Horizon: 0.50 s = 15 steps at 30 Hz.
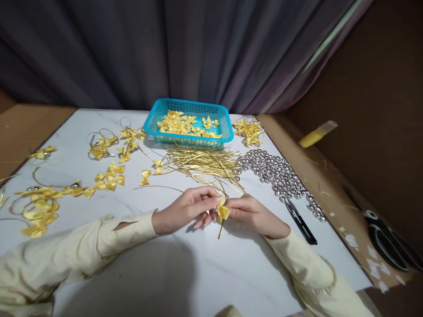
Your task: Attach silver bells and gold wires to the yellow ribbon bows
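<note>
My left hand (185,209) and my right hand (254,213) meet over the white table (185,268), fingertips together. Between them they pinch a small yellow ribbon bow (223,212) with a thin gold cord hanging below it. Whether a silver bell is also held is hard to tell. Just behind the hands lies a pile of gold cords (201,160). Silver bells (280,176) are heaped to the right of the cords.
A blue basket (224,116) with yellow bows stands at the back. Finished bows with cord loops (42,204) lie at the left, more (249,130) lie right of the basket. Black snips (300,222) lie near my right hand. Scissors (386,240) and a yellow tube (317,134) rest on the brown surface.
</note>
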### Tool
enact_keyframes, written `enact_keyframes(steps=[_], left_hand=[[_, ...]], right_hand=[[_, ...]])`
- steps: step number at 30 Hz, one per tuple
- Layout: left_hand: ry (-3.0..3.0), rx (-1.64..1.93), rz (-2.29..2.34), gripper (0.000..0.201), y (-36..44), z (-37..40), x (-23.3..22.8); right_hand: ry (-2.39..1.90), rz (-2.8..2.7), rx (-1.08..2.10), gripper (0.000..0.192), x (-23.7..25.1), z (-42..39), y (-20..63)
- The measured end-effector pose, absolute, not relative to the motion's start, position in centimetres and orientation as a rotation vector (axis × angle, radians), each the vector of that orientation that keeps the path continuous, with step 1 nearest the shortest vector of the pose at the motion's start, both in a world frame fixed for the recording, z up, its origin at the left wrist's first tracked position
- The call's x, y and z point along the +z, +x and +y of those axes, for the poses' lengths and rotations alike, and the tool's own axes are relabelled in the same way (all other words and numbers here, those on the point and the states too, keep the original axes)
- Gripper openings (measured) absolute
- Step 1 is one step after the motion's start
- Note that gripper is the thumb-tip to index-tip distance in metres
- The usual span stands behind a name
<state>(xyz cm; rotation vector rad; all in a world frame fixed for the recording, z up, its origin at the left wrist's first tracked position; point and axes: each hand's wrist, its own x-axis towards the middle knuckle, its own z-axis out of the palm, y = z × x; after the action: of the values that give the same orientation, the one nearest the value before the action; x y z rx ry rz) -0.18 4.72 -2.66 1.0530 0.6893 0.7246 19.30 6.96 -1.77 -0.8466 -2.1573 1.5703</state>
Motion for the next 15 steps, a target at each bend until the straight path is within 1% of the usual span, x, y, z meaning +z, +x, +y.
enact_keyframes(steps=[3, 9, 15], left_hand=[[1.050, 0.704, 0.665, 0.022, -0.13, 4.53, -2.48], [1.032, 0.680, 0.649, 0.020, -0.16, 4.36, -2.39], [1.018, 0.669, 0.654, 0.021, -0.12, 4.38, -2.59]], right_hand=[[-0.823, -2.176, 1.551, 0.043, -1.85, 6.92, 19.29], [-0.799, -2.207, 1.468, 0.051, -1.64, 6.94, 19.18], [-0.819, -2.181, 1.491, 0.054, -2.08, 6.94, 19.25]])
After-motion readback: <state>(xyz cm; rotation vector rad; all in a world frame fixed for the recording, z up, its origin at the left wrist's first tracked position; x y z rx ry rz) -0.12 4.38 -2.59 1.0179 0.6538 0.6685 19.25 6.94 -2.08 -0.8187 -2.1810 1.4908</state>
